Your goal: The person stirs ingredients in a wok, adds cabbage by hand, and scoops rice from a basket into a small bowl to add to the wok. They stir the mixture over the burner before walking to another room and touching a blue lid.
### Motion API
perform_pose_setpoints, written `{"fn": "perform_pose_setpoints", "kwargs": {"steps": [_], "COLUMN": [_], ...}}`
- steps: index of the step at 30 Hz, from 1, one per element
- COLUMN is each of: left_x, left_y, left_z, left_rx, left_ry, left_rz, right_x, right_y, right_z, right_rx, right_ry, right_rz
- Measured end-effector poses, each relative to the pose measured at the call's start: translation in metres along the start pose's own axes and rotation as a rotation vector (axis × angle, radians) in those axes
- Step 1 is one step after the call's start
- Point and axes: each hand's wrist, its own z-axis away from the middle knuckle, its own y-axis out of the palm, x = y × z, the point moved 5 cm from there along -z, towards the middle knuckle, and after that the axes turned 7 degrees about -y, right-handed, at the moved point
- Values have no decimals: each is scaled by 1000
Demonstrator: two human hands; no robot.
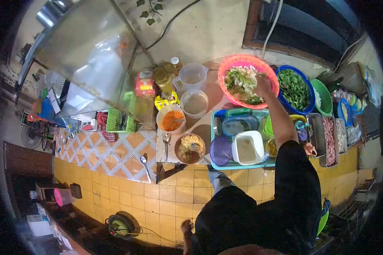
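My right hand (264, 86) reaches into a pink basin (224, 73) of shredded cabbage and green leaves (241, 80). Its fingers are bunched at the vegetables' right edge, partly hidden among them. Low beside my body hangs my left hand (187, 226), loosely curled and apart from the table, with nothing visible in it. Under my right arm stands a light-blue tray (242, 166) with a white square tub (247, 147) and a purple lid (220, 151). A blue basin (294, 88) of green leaves is to the right of the pink one.
Left of the tray are a bowl of chopped yellowish food (190, 148), a tub of orange paste (172, 121) and a plastic jug (192, 76). Metal trays with pinkish meat (329, 138) stand at right. A spoon (145, 168) lies near the tiled counter's front edge.
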Motion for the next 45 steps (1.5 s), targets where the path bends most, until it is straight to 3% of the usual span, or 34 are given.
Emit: {"fn": "perform_pose_setpoints", "kwargs": {"steps": [1,2,3,4,7,9,10,11,12,14,15,16,19,20,23,24,27,29,30,34,35,36,37,39,41,42,43,45], "left_x": [-23,-63,-114,-156,-204,-199,-197,-188,-179,-153,-142,-132,-104,-99,-88,-96,-120,-130,-143,-172,-178,-179,-178,-174,-157,-149,-139,-116], "left_y": [2,16,45,68,98,102,107,106,105,93,88,82,64,57,58,65,85,92,102,124,125,124,123,120,110,105,97,80], "left_z": [-14,12,56,88,100,85,76,66,63,61,64,69,73,69,69,72,71,50,55,58,61,63,66,67,62,60,48,15], "left_rx": [299,-9,-47,-71,-61,26,112,54,55,23,-11,-38,-200,-203,-165,-170,-141,-117,-80,-17,-2,-7,-24,-35,-29,-53,-50,12], "left_ry": [154,207,271,366,391,372,362,209,192,99,25,-31,-118,-115,-173,-138,-25,-2,37,155,198,201,176,150,37,14,15,-148], "left_rz": [327,181,279,178,64,54,58,-5,-33,-71,-75,-10,-141,-139,13,-33,-73,-43,-64,-83,-93,-89,-75,-69,33,10,10,-210], "right_x": [0,5,10,19,10,-22,-17,-16,-15,-25,-31,-29,-16,-25,6,18,35,22,25,26,25,25,24,22,29,20,37,58], "right_y": [6,5,2,1,28,84,73,59,46,26,21,6,-35,-13,-9,4,31,43,37,23,16,10,7,0,-16,26,26,26], "right_z": [-5,-6,-7,-12,-32,-47,-47,-49,-51,-57,-58,-61,-51,-54,-42,-32,-19,-34,-31,-30,-34,-37,-38,-39,-35,-35,-26,-19], "right_rx": [87,177,265,387,403,268,327,357,387,168,176,-28,-177,-95,327,388,149,441,311,253,253,414,577,601,498,326,300,377], "right_ry": [32,64,98,74,130,140,148,153,158,75,79,-35,-106,-30,111,76,9,124,85,-19,-28,-70,-110,-109,-56,-200,-100,26], "right_rz": [28,57,86,153,163,289,249,225,201,-57,-56,58,118,213,59,69,273,-44,34,-128,-132,-100,-64,-143,-259,-292,-289,-4]}}
